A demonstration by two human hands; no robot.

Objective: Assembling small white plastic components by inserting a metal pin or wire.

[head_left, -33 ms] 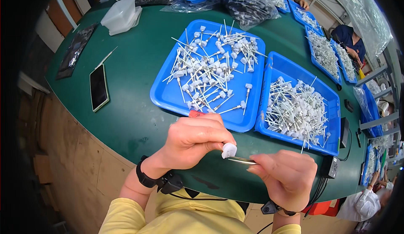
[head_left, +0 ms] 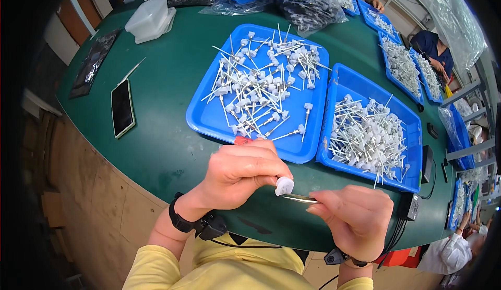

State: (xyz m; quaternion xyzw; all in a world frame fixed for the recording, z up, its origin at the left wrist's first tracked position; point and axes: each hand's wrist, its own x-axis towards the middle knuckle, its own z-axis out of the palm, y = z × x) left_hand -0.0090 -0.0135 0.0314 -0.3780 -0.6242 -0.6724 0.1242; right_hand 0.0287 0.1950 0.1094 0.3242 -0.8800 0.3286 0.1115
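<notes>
Pinched in my left hand (head_left: 242,175) is a white plastic part (head_left: 284,186) with a round, flat head; the rest of it is hidden by my fingers. My closed right hand (head_left: 357,219) grips metal tweezers (head_left: 300,198), whose tips meet the lower edge of the part's head. Just beyond my hands lies a blue tray (head_left: 201,117) with many loose parts, white-headed with thin stems. To its right, a second blue tray (head_left: 327,151) holds a dense heap of similar parts. Something small and red (head_left: 242,140) shows behind my left hand.
On the green table (head_left: 167,149) lie a phone (head_left: 123,108) and a dark plastic sleeve (head_left: 94,63) at left. White containers (head_left: 150,19) and a filled plastic bag (head_left: 312,9) stand farther back. A small black box with cables (head_left: 409,206) sits at right. Other people work beyond.
</notes>
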